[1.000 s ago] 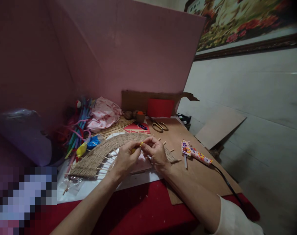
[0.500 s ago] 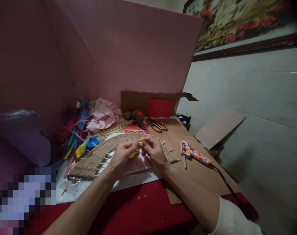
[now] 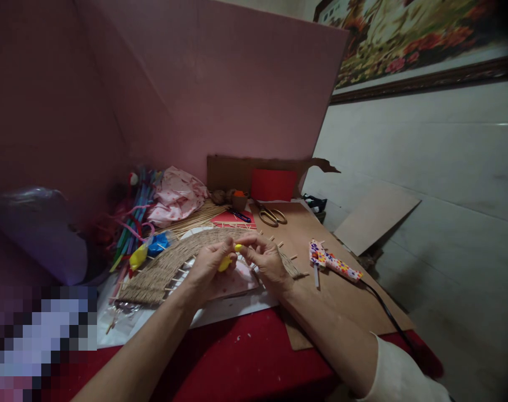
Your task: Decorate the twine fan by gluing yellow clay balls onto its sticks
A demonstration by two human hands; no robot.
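My left hand (image 3: 209,265) is closed, with a lump of yellow modelling clay (image 3: 224,264) showing below its fingers. Facing it, my right hand (image 3: 265,259) pinches a smaller yellow clay piece (image 3: 238,247) between thumb and fingertips. The fingertips of both hands nearly meet around this piece. Behind and beneath them lies an arched woven twine panel (image 3: 153,276) with thin sticks poking out along both edges. Pink dotted fabric (image 3: 239,282) lies inside the arch, partly covered by my hands.
A flowered glue gun (image 3: 333,263) with a black cord rests on the brown board (image 3: 295,240) at right, below scissors (image 3: 271,215). Packs of yellow clay (image 3: 138,257) and blue clay (image 3: 158,244) lie left, near crumpled pink fabric (image 3: 179,192). Red cloth (image 3: 224,352) covers the near edge.
My right fingertips have shifted slightly left and down with the small yellow piece. More of the yellow lump in my left hand shows now. The surroundings have stayed put.
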